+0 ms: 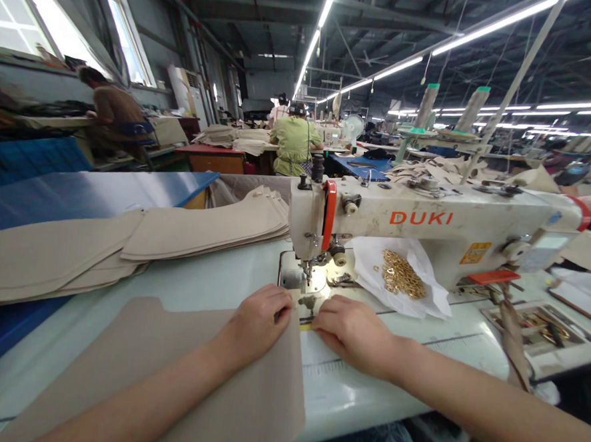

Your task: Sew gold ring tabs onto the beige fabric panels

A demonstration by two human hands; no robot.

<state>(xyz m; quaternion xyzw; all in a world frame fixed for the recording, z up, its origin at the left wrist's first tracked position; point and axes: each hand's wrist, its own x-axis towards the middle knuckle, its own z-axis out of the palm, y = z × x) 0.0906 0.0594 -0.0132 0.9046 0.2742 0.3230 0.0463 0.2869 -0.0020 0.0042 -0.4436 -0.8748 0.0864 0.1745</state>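
My left hand (262,312) is closed, its curled fingers gripping the top edge of a large beige panel (260,385) just in front of the needle. The panel lies flat on the pale table and runs down to the left under my forearm. My right hand (351,331) rests to the right of the panel, fingertips pressed together by the sewing machine's plate; whatever they pinch is hidden. Between the hands shows a small yellow mark (306,327). The presser foot and needle (309,270) of the white sewing machine (366,209) stand right behind both hands, lit by a lamp.
Stacked beige panels (205,232) lie at the left. White paper (367,269) holding many small gold metal rings (402,275) sits under the machine arm. At right is a tray of tools (544,329). Thread cones (427,105) stand behind. Other people (294,141) work farther back.
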